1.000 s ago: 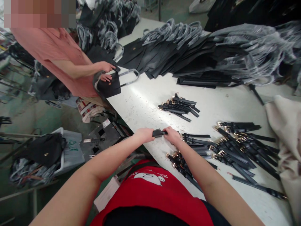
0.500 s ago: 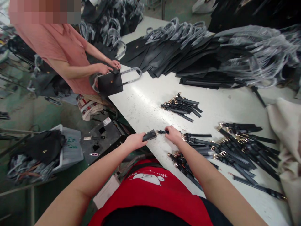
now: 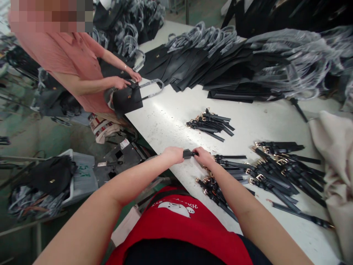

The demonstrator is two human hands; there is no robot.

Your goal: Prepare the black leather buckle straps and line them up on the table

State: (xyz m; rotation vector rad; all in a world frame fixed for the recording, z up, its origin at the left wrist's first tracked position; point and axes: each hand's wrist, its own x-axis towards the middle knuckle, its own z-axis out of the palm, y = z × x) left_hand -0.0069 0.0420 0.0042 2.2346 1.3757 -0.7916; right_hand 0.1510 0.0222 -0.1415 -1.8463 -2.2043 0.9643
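My left hand (image 3: pixel 174 154) is closed around a flat black piece (image 3: pixel 188 154) whose squared end sticks out to the right. Close against that end, my right hand (image 3: pixel 203 156) pinches a short black buckle strap (image 3: pixel 195 153), mostly covered by the fingers. The piece and strap meet or overlap over the table's near edge; I cannot tell whether one passes through the other. Just right of my right hand lie loose black buckle straps (image 3: pixel 230 162) with gold buckles, and more buckle straps (image 3: pixel 215 195) lie under my right forearm.
A small pile of buckle straps (image 3: pixel 212 123) lies mid-table (image 3: pixel 171 110), a larger pile (image 3: pixel 286 169) at right beside beige cloth (image 3: pixel 328 154). Black bag panels with wrapped handles (image 3: pixel 190 62) line the back. A co-worker (image 3: pixel 82 70) handles a black bag (image 3: pixel 128 99). A grey crate (image 3: pixel 82 176) stands left.
My left hand has moved right, bringing the flat black piece up against the buckle strap. The strap's buckle, visible before, is now hidden. My right hand has barely moved.
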